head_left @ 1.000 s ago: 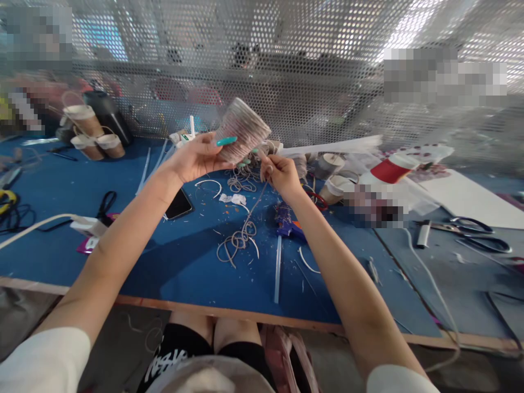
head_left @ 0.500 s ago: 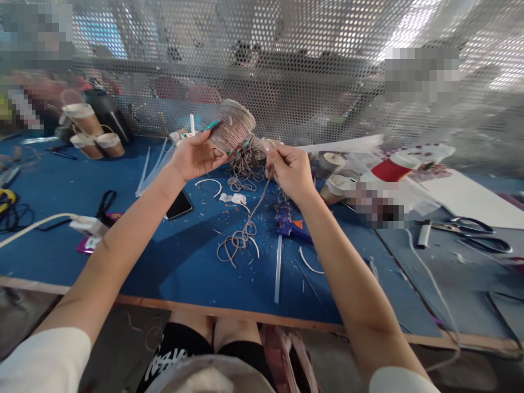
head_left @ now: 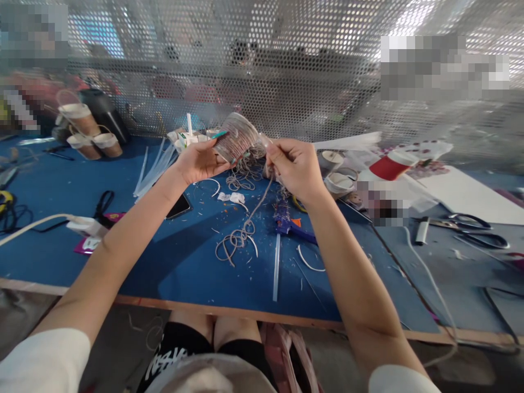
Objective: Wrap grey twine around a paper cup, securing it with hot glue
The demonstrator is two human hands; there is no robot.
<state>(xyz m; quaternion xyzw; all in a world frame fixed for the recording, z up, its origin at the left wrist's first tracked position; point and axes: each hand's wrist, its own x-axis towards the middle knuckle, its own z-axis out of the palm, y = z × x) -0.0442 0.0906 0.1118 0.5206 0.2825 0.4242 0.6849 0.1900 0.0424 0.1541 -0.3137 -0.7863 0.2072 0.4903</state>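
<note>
My left hand (head_left: 204, 159) grips a round cup (head_left: 236, 137) wrapped in rows of greyish cord, tilted in the air above the table. Close by on its right, my right hand (head_left: 291, 164) is closed in a pinch on the loose cord (head_left: 262, 201). From those fingers the cord runs down to a few loose coils (head_left: 235, 243) on the blue table top. A larger tangle of cord (head_left: 243, 177) lies behind and below the cup. Below my right hand rests a blue glue gun (head_left: 286, 224) with a clear glue stick (head_left: 277, 267) at its end.
Small brown cups with handles (head_left: 84, 123) stand at the left by a dark bottle (head_left: 104, 117). A phone (head_left: 179, 207) lies beneath my left arm. Scissors (head_left: 470, 226), white cups (head_left: 339, 183) and a red-banded roll (head_left: 388, 166) are at the right. Perforated metal (head_left: 286, 71) closes the back.
The cup has lowered slightly and turned a little in my left hand. My right hand has shifted slightly right, still pinching the cord.
</note>
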